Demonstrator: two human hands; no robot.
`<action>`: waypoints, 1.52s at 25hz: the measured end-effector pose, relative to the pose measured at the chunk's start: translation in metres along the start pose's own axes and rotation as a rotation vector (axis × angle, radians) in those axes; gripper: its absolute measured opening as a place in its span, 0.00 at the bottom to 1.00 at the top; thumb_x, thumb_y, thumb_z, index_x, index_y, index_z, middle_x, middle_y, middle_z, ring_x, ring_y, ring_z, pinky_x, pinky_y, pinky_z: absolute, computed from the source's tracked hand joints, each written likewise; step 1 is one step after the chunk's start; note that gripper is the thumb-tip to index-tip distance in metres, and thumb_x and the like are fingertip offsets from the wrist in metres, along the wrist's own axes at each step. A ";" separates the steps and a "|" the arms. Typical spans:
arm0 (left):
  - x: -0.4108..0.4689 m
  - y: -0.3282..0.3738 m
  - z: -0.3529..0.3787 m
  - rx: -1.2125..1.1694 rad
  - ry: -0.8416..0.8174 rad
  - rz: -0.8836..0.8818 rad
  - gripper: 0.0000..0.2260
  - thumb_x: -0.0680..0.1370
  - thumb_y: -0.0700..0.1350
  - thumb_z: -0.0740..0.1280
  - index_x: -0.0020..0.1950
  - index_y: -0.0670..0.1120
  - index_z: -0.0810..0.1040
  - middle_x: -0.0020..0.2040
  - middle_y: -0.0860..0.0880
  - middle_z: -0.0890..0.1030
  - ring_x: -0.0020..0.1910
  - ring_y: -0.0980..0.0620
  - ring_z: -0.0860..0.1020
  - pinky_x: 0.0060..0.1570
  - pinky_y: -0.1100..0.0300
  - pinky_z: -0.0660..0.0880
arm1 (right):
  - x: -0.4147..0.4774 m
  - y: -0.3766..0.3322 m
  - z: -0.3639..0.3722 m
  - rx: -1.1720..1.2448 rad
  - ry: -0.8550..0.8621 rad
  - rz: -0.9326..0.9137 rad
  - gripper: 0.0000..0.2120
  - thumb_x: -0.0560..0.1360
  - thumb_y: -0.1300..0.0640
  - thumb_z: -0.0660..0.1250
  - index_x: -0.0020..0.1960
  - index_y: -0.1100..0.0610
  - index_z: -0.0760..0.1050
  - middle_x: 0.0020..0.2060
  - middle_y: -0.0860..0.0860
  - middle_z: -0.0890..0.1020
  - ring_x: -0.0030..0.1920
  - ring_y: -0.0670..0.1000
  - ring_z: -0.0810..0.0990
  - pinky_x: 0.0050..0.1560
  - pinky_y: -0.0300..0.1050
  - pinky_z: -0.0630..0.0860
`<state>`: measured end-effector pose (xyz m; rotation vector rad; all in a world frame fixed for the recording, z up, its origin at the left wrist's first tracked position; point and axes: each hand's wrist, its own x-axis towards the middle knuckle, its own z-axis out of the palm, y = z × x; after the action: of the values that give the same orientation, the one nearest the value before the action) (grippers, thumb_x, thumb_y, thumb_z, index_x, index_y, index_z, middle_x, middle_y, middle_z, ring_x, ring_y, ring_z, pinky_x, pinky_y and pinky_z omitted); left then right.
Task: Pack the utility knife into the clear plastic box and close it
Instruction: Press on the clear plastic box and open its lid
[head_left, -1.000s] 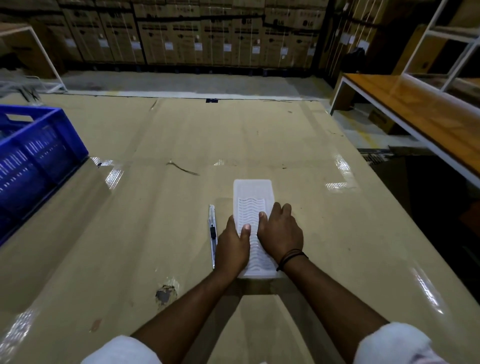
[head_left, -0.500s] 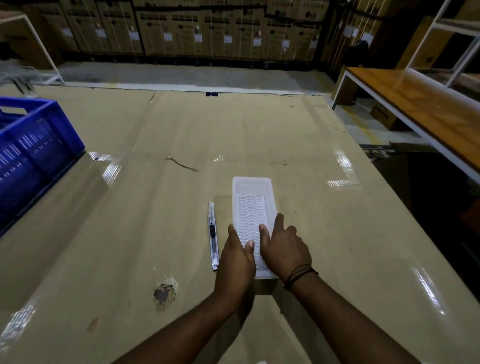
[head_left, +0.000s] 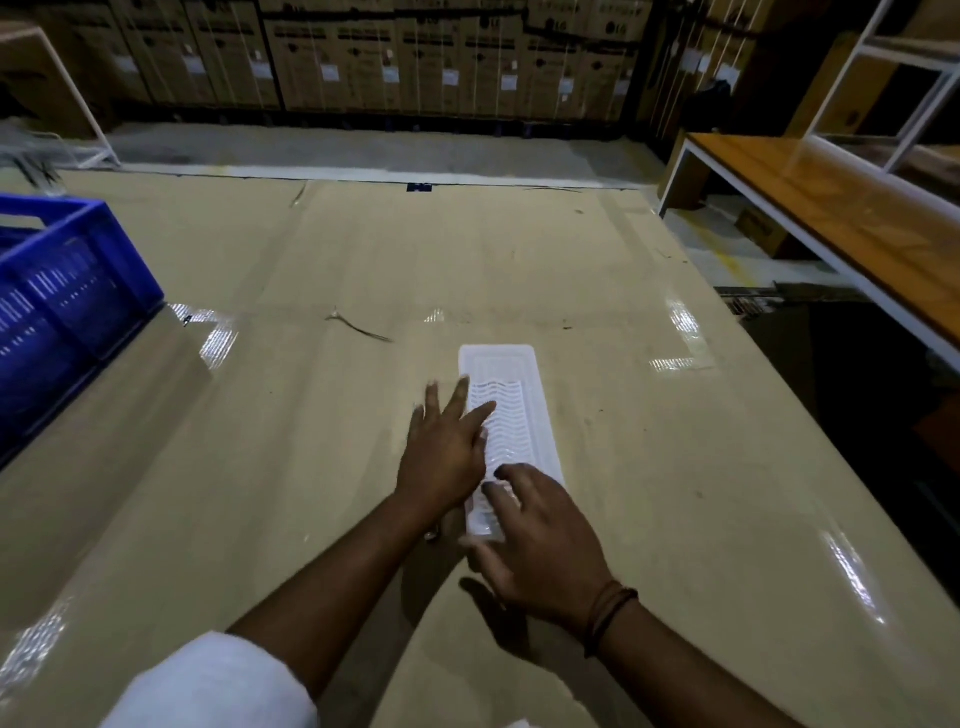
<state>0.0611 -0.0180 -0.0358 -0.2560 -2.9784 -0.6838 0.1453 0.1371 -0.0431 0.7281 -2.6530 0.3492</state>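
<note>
The clear plastic box (head_left: 506, 415) lies flat on the desk (head_left: 260, 467), roughly central and somewhat toward the near edge, with its long axis running from near edge to far edge. Its ribbed upper face points upward. Whether the box is latched shut cannot be determined from this view.

The left hand (head_left: 444, 452) is open, fingers spread and blurred by motion. It sits over the desk surface just beside the left long side of the box, with its fingertips overlapping that side. It grips nothing visible. The right hand (head_left: 540, 540) is also open, fingers loosely curved, positioned over the near end of the box. Contact with the box appears likely but is not certain.

The utility knife is not clearly visible. A small object (head_left: 431, 535) shows on the desk just below the left wrist, beside the near left corner of the box; it may be the end of the knife, the remainder being covered by the left hand and forearm. This is a judgement only.

Step in hand: early stage, with the knife apparently not yet packed.

Next move, as judged: the right hand steadies or opens the box while the left hand closes on the knife body. The knife must be aligned lengthwise with the box before insertion.
</note>
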 end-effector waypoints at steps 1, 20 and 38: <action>0.008 0.000 0.001 0.061 -0.022 0.060 0.21 0.85 0.52 0.55 0.79 0.56 0.65 0.84 0.50 0.53 0.83 0.39 0.46 0.80 0.42 0.48 | -0.006 -0.002 0.006 -0.025 -0.012 -0.027 0.27 0.75 0.38 0.66 0.61 0.60 0.79 0.58 0.58 0.81 0.59 0.59 0.78 0.62 0.53 0.76; 0.024 -0.005 0.021 0.118 -0.094 0.163 0.25 0.85 0.57 0.48 0.82 0.54 0.55 0.84 0.51 0.51 0.83 0.43 0.44 0.79 0.44 0.42 | -0.015 0.059 -0.011 -0.050 0.100 -0.412 0.18 0.80 0.51 0.67 0.63 0.63 0.81 0.63 0.60 0.82 0.63 0.59 0.82 0.60 0.53 0.81; 0.024 -0.004 0.021 0.076 -0.093 0.154 0.25 0.85 0.57 0.50 0.82 0.54 0.55 0.84 0.52 0.51 0.83 0.44 0.44 0.79 0.44 0.42 | -0.025 0.062 -0.006 -0.111 0.168 -0.343 0.23 0.79 0.42 0.68 0.58 0.63 0.83 0.56 0.60 0.85 0.57 0.60 0.83 0.55 0.56 0.82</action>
<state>0.0360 -0.0092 -0.0538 -0.5195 -3.0223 -0.5557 0.1338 0.2020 -0.0559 1.0462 -2.3155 0.1599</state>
